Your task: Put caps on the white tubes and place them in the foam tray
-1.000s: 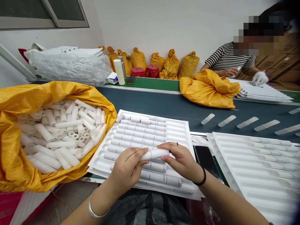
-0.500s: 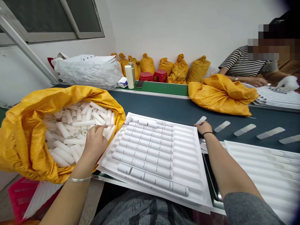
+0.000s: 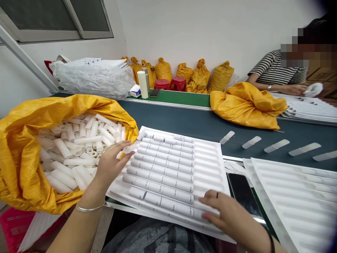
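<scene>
My left hand (image 3: pixel 110 163) is closed on a short white plastic tube (image 3: pixel 129 149), one open end facing me, at the left edge of the white grooved tray (image 3: pixel 210 160). Rows of printed white tubes (image 3: pixel 163 170) lie in the tray's left and middle grooves. My right hand (image 3: pixel 226 212), fingers apart and holding nothing, hovers over the tray's front right, close to the end of the nearest row. A yellow sack (image 3: pixel 21 140) full of loose white tubes (image 3: pixel 81 147) stands open to my left.
Several translucent tubes (image 3: pixel 251 142) lie slanted along the dark belt (image 3: pixel 168 116). A phone (image 3: pixel 242 191) sits between my tray and a second tray (image 3: pixel 286 196). Beyond are a folded yellow sack (image 3: pixel 247 105) and a co-worker's striped sleeve (image 3: pixel 263 66).
My left hand has come out of the sack with a tube and moved right to the tray. My right hand has left a tube on the belt and come back over the tray's front.
</scene>
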`<state>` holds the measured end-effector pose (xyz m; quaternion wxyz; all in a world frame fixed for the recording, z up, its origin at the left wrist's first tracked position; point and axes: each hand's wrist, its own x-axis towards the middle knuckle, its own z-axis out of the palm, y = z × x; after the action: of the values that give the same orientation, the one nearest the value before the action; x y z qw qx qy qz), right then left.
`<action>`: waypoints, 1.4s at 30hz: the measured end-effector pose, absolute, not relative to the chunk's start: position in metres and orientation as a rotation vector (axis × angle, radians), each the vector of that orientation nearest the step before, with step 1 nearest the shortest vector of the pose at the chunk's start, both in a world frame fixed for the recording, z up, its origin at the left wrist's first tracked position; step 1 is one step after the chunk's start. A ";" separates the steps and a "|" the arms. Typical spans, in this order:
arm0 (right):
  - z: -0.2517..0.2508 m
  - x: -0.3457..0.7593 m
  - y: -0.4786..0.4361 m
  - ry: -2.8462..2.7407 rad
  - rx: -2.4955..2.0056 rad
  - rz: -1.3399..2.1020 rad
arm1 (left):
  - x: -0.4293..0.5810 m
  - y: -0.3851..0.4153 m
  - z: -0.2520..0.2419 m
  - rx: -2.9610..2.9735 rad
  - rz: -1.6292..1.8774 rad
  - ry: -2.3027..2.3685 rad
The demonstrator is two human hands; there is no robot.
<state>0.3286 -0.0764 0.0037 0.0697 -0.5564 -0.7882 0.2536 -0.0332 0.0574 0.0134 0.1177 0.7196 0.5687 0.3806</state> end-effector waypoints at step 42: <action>0.042 0.294 -0.024 -2.021 -1.144 0.790 | 0.050 -0.016 0.028 2.475 0.818 0.999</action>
<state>0.2941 -0.0244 0.0421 0.3376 -0.4389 -0.7756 0.3030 0.0504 -0.0155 0.0285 0.1743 0.8730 0.3525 0.2885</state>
